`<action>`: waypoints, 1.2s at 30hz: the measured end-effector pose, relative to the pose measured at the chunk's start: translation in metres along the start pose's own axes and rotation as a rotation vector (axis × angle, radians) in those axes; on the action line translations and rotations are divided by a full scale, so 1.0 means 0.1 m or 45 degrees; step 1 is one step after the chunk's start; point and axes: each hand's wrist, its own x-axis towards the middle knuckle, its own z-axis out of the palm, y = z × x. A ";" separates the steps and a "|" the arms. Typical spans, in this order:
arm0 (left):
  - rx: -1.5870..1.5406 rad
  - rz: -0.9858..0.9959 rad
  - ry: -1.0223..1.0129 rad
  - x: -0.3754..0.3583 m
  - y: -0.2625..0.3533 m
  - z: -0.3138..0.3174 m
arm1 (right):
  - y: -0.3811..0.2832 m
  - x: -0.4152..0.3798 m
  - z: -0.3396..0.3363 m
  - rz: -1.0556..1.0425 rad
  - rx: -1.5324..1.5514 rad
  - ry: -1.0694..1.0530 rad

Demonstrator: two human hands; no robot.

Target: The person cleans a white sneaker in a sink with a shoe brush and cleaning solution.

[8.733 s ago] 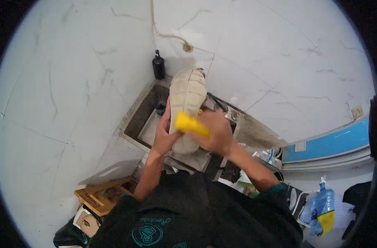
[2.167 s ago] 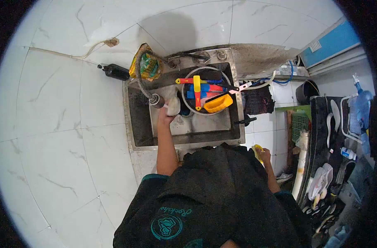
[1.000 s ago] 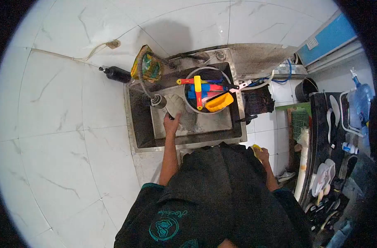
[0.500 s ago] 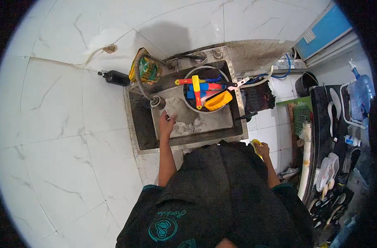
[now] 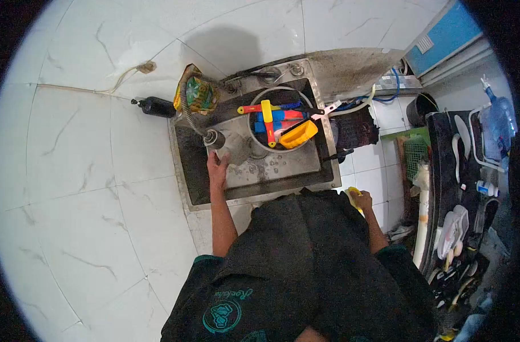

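My left hand (image 5: 217, 165) is inside the metal sink (image 5: 254, 194), just below the spray head (image 5: 214, 138) of the flexible faucet. Its fingers are apart and hold nothing I can see. A pale, blurred fan, which looks like water, spreads from the spray head over the wet sink floor. My right hand (image 5: 362, 200) is low beside my body, beyond the sink's right corner. It is closed around a yellow object (image 5: 355, 206) whose kind I cannot make out. In the sink stands a round basin (image 5: 251, 128) with red, yellow and blue handled tools (image 5: 267, 122) and a yellow brush (image 5: 298, 135).
A green and yellow packet (image 5: 200, 97) sits behind the faucet. To its left is a black bottle (image 5: 157, 107). On the right are a black bucket (image 5: 422, 109), a green basket (image 5: 415, 153) and a rack with white utensils (image 5: 455, 228) and a blue spray bottle (image 5: 500, 114).
My left hand has shifted slightly left, closer under the spray head, and its fingers have spread. My right hand still holds the yellow object in nearly the same place.
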 end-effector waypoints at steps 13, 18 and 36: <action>-0.835 -0.236 0.352 0.29 -0.26 0.00 | 0.03 0.02 -0.06 0.088 0.109 -0.144; -1.046 -0.183 0.663 0.42 -0.31 0.16 | 0.16 -0.03 -0.02 0.122 0.085 -0.089; -0.799 -0.241 0.467 0.65 -0.20 0.20 | 0.15 -0.21 -0.48 0.089 -0.005 -0.015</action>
